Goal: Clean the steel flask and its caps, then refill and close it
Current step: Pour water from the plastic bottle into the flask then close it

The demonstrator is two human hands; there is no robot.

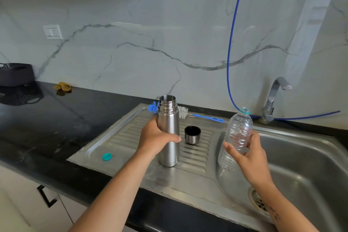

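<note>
- Head view: my left hand (157, 137) is wrapped around the steel flask (168, 132), thumb across its front, fingers curled behind it. The flask stands upright and uncapped on the ribbed drainboard (120, 137), near the middle of that board.
- My right hand (244, 154) grips a clear plastic bottle (235, 133) around its middle, fingers curled round the far side and thumb on the near side. The bottle has no cap and is held a little tilted over the left rim of the sink basin (305, 156).
- The steel cup cap (192, 134) sits mouth-up on the drainboard just to the right of the flask, apart from it.
- A small teal cap (107, 156) lies flat near the drainboard's front left corner.
- A blue-handled bottle brush (205, 117) lies along the drainboard's back edge, passing behind the flask.
- A tap (273, 98) rises at the back edge of the basin, with a blue hose (230, 43) looping down beside it.
- The black worktop (47, 118) stretches left; a yellow cloth (63, 86) lies by its back edge.
</note>
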